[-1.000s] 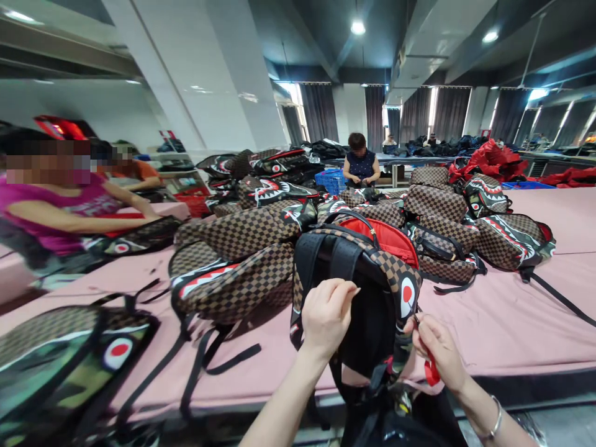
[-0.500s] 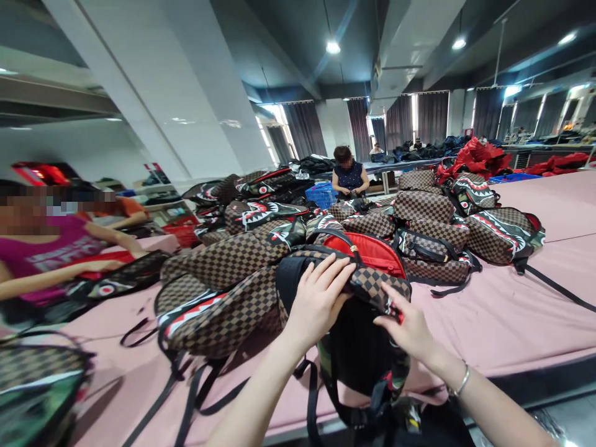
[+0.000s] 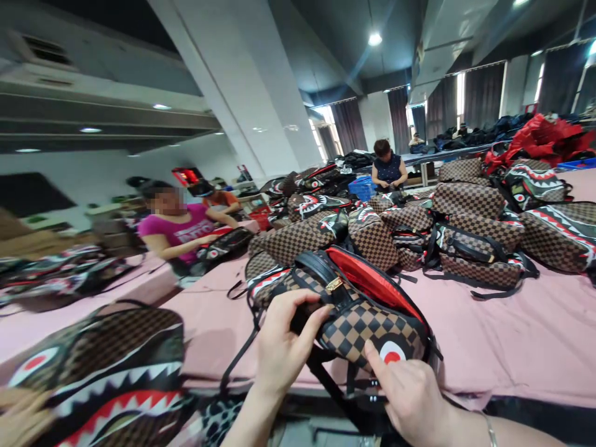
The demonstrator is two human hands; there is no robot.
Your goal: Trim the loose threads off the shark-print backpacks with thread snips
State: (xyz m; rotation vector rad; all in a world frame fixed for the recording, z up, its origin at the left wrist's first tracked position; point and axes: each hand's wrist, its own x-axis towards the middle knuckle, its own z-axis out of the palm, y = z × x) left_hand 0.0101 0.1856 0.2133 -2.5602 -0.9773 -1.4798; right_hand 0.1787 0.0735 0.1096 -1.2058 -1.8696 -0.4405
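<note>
A brown checkered backpack (image 3: pixel 358 323) with a red lining lies at the near table edge, its zip opening apart and a red-and-white eye patch facing me. My left hand (image 3: pixel 291 335) pinches the dark edge of this backpack below its black top handle, thumb and fingers curled together. Against the checkered panel beside the eye patch rests the extended index finger of my right hand (image 3: pixel 414 394), the other fingers folded under; whether they grip anything is hidden. Black straps hang beneath the bag.
More checkered backpacks (image 3: pixel 470 198) are piled across the pink table (image 3: pixel 488 335). At the lower left lies a shark-mouth backpack (image 3: pixel 125 366), another person's hand (image 3: pixel 25 416) on it. A person in a magenta shirt (image 3: pixel 186 233) handles a bag at left; another sits farther back.
The view has swung left. The backpack has been turned and tipped, so its checkered front and eye patch now show. My right hand has shifted to the front panel, index finger extended.
</note>
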